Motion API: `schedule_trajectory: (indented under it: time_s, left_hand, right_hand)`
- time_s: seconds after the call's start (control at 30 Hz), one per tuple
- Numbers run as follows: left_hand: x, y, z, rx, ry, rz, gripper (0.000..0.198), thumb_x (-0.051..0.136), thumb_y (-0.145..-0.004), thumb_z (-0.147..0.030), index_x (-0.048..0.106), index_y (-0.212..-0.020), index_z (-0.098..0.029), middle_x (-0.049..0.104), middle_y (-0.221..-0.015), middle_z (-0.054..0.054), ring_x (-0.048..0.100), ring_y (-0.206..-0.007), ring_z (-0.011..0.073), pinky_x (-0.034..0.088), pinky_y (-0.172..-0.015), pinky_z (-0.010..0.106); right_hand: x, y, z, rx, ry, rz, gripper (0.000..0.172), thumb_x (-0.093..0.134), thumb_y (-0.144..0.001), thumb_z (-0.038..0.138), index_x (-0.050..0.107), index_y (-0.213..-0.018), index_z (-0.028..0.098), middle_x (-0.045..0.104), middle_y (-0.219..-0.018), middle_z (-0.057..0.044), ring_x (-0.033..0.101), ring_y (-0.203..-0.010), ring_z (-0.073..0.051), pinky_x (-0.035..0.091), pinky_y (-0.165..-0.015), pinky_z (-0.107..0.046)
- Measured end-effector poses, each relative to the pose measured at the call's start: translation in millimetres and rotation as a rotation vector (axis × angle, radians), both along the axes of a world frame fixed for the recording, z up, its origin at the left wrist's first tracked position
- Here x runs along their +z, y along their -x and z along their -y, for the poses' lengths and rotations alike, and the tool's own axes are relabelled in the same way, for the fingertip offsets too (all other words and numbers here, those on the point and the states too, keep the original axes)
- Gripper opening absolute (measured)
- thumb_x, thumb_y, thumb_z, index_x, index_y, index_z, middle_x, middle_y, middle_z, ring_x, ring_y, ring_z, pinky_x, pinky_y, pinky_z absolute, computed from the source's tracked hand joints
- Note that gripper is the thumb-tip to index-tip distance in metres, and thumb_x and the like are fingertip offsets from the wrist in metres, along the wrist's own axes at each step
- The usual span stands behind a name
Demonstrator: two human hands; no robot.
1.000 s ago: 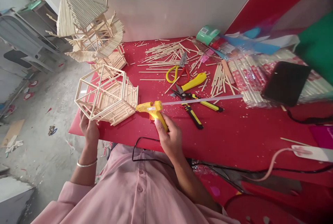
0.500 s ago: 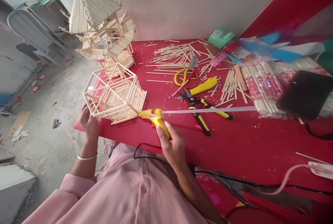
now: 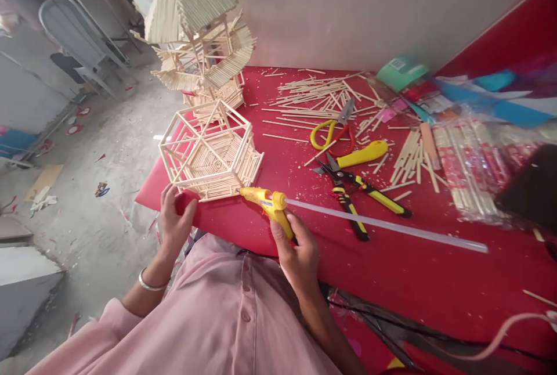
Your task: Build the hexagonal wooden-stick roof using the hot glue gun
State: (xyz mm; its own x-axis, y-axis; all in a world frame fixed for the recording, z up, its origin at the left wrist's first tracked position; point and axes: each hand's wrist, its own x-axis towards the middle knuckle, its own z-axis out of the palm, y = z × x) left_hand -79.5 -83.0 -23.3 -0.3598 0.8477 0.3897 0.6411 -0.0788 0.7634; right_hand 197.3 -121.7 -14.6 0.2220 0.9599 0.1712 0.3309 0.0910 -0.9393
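Observation:
My right hand (image 3: 296,247) is closed round the handle of a yellow glue gun (image 3: 265,201) with a long clear glue stick (image 3: 383,225) trailing to the right. Its nozzle points at the lower right corner of a hexagonal cage of wooden sticks (image 3: 211,151) lying on the red table (image 3: 413,270). My left hand (image 3: 174,221) grips the cage's near left edge, thumb on top. Behind the cage stands a taller stick tower with a sloped roof (image 3: 195,32).
Loose sticks (image 3: 313,93), yellow-and-red scissors (image 3: 331,128), a yellow knife (image 3: 363,154) and black-and-yellow cutters (image 3: 348,192) lie right of the cage. Packets of sticks (image 3: 470,169) lie at the right. Cables (image 3: 435,340) hang over the near edge. Grey littered floor (image 3: 87,189) lies left.
The view has swung left and down. The glue stick now slants down to the right, and my left hand has shifted along the cage's near edge toward the front.

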Motion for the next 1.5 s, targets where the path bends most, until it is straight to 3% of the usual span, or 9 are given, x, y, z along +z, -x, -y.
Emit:
schedule_trajectory:
  time_s: [0.1, 0.23, 0.33, 0.53, 0.83, 1.03, 1.27, 1.37, 1.5]
  left_hand:
    - [4.9, -12, 5, 0.015, 0.054, -0.191, 0.035, 0.075, -0.081, -0.036, 0.063, -0.111, -0.023, 0.056, -0.132, 0.012, 0.051, -0.132, 0.0326, 0.044, -0.111, 0.049]
    - [8.0, -20, -1, 0.029, 0.107, -0.267, 0.031, 0.072, -0.082, -0.032, 0.063, -0.11, -0.022, 0.059, -0.12, 0.013, 0.05, -0.13, 0.0354, 0.044, -0.109, 0.054]
    - [8.6, -18, -5, 0.002, 0.083, -0.249, 0.028, 0.069, -0.083, -0.03, 0.064, -0.109, -0.022, 0.059, -0.121, 0.013, 0.054, -0.124, 0.0329, 0.048, -0.106, 0.05]
    - [12.5, -7, -7, -0.189, 0.023, -0.316, 0.017, 0.065, -0.087, -0.032, 0.07, -0.1, -0.022, 0.065, -0.117, 0.012, 0.053, -0.124, 0.0318, 0.046, -0.107, 0.051]
    - [13.4, 2, -9, -0.263, 0.083, -0.225, 0.026, 0.055, -0.092, -0.028, 0.076, -0.108, -0.026, 0.066, -0.122, 0.01, 0.052, -0.126, 0.0297, 0.041, -0.112, 0.052]
    - [9.3, 0, -7, -0.249, 0.024, -0.216, 0.025, 0.054, -0.095, -0.028, 0.077, -0.105, -0.027, 0.065, -0.125, 0.011, 0.052, -0.128, 0.0303, 0.044, -0.111, 0.052]
    - [2.3, -8, -13, -0.136, 0.015, -0.173, 0.016, 0.067, -0.09, -0.035, 0.077, -0.098, -0.025, 0.066, -0.125, 0.012, 0.055, -0.126, 0.0312, 0.047, -0.108, 0.053]
    - [3.1, -6, -18, -0.161, -0.02, -0.135, 0.014, 0.067, -0.089, -0.032, 0.078, -0.093, -0.025, 0.066, -0.125, 0.01, 0.058, -0.123, 0.0294, 0.047, -0.108, 0.05]
    - [5.7, 8, -25, -0.132, 0.006, -0.086, 0.014, 0.069, -0.085, -0.035, 0.078, -0.086, -0.024, 0.066, -0.127, 0.01, 0.06, -0.124, 0.0309, 0.047, -0.108, 0.049]
  right_hand:
    - [-3.0, -3, 3, -0.022, 0.053, 0.014, 0.042, 0.061, -0.094, 0.053, 0.073, -0.111, 0.017, 0.075, -0.113, -0.014, 0.072, -0.102, -0.027, 0.059, -0.09, -0.038]
    - [-2.2, -9, 6, -0.066, 0.089, 0.049, 0.049, 0.062, -0.091, 0.059, 0.075, -0.11, 0.015, 0.076, -0.11, -0.015, 0.073, -0.099, -0.029, 0.06, -0.086, -0.038]
    - [1.4, -11, 7, 0.037, 0.02, 0.064, 0.041, 0.061, -0.094, 0.051, 0.074, -0.114, 0.018, 0.076, -0.112, -0.013, 0.073, -0.099, -0.027, 0.06, -0.086, -0.036]
    - [-0.9, 3, 5, 0.359, -0.187, 0.199, 0.03, 0.063, -0.097, 0.031, 0.069, -0.125, 0.024, 0.075, -0.111, -0.009, 0.071, -0.095, -0.024, 0.058, -0.088, -0.039]
    - [2.0, 34, -9, 0.433, -0.317, 0.275, 0.03, 0.056, -0.101, 0.032, 0.069, -0.126, 0.022, 0.075, -0.1, -0.007, 0.066, -0.086, -0.02, 0.056, -0.08, -0.035]
    - [-1.9, 29, -7, 0.36, -0.24, 0.278, 0.032, 0.058, -0.1, 0.034, 0.07, -0.126, 0.021, 0.075, -0.103, -0.01, 0.068, -0.088, -0.022, 0.058, -0.084, -0.039]
    - [9.8, -15, 6, 0.236, 0.115, -0.011, 0.038, 0.069, -0.088, 0.051, 0.077, -0.112, 0.022, 0.077, -0.108, -0.01, 0.074, -0.097, -0.027, 0.062, -0.089, -0.041]
    - [9.3, -34, 7, 0.106, 0.251, -0.16, 0.051, 0.074, -0.081, 0.058, 0.076, -0.115, 0.019, 0.078, -0.104, -0.012, 0.075, -0.093, -0.028, 0.062, -0.085, -0.039]
    - [8.6, -46, 2, -0.111, 0.295, -0.275, 0.065, 0.075, -0.077, 0.063, 0.073, -0.123, 0.018, 0.077, -0.106, -0.014, 0.074, -0.093, -0.027, 0.061, -0.083, -0.038]
